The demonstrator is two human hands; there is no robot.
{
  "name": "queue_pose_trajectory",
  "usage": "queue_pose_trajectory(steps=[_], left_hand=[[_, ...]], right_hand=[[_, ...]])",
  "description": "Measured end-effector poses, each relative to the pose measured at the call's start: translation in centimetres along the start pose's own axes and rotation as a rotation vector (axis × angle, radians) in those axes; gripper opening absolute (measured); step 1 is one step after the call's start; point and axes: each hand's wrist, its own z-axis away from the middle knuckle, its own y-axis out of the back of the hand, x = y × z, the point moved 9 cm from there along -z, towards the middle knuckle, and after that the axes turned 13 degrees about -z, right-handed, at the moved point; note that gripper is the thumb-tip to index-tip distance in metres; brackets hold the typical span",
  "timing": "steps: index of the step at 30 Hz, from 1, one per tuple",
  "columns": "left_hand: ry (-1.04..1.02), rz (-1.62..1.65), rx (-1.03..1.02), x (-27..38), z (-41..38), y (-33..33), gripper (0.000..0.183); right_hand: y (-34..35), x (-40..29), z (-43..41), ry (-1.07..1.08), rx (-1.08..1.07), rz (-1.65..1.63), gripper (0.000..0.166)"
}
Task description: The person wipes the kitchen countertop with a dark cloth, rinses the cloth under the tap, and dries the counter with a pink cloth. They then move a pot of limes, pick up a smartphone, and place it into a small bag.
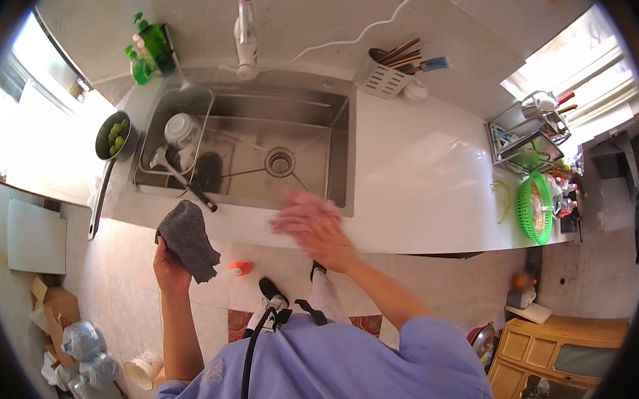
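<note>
My left hand (172, 270) holds a dark grey cloth (187, 238) up in front of the counter's front edge, left of my body. Under my right hand (333, 246) is a pink cloth (302, 212), blurred by motion, at the front rim of the stainless steel sink (233, 199). The fingers lie over the cloth, and how firmly they grip it is hard to see. In the sink's left part a wire rack (209, 112) holds a white bowl (182, 130) and a ladle (190, 184) whose black handle reaches over the front rim.
Left of the sink sits a pan (104, 142) with green fruit, its handle past the counter edge. Behind stand green pump bottles (157, 44), a faucet (245, 60) and a white utensil basket (380, 78). A green plastic basket (526, 207) and a metal rack (518, 128) stand right.
</note>
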Motion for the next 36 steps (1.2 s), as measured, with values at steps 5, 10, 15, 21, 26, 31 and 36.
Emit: queue_pose_trajectory(steps=[5, 10, 15, 21, 26, 31, 36], left_hand=[[0.02, -0.013, -0.066, -2.5, -1.9, -5.3, 0.046], [-0.02, -0.037, -0.024, -4.9, -3.2, -8.3, 0.047], [-0.011, 0.013, 0.062, -8.1, -4.0, -8.9, 0.048], [-0.061, -0.049, 0.143, -9.4, -2.7, -9.6, 0.045], [-0.037, -0.047, 0.178, -10.4, -3.0, -9.9, 0.044], [0.016, -0.088, 0.141, -11.6, -5.6, -12.9, 0.043], [0.084, -0.107, 0.041, -13.3, -7.9, -16.3, 0.043]], right_hand=[[6.1, 11.8, 10.5, -0.422, 0.241, 0.051, 0.052], [11.2, 20.2, 5.1, -0.438, 0.475, 0.114, 0.044], [14.5, 24.1, -10.1, -0.058, 0.51, 0.002, 0.036], [19.3, 22.7, -25.4, 0.246, 0.685, -0.017, 0.037], [15.6, 27.2, -26.2, 0.087, 0.514, 0.068, 0.036], [16.9, 29.0, -14.4, 0.053, 0.415, 0.065, 0.036], [24.2, 30.6, 0.1, -0.004, 0.613, -1.281, 0.044]])
